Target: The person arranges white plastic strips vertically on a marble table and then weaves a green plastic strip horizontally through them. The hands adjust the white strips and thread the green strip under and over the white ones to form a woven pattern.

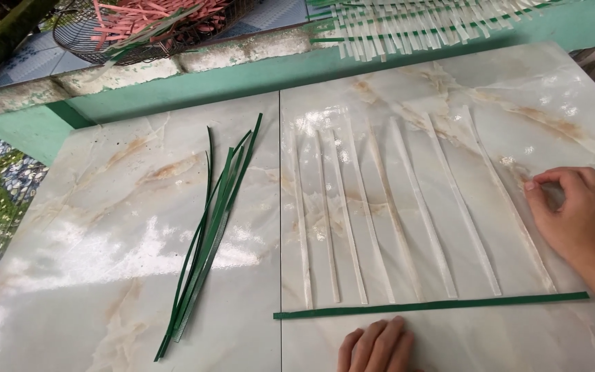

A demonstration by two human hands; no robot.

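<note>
Left hand (374,344) at bottom centre is lying flat, fingers open, pinning the green strip (432,305) across the white strips (408,210) fanned on the counter (105,227). Right hand (580,217), fingers pinching closed, is aligning the rightmost strip. Spare green bundle (208,234) is lying at left.

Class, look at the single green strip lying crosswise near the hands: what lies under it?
The green strip crosses the lower ends of the translucent white strips on the marble tiles. The covered tips are hidden.

Your 1 cam: head-worn, looks steeply down and fwd at marble tiles (139,227), close range, green ledge (194,86) at top.
</note>
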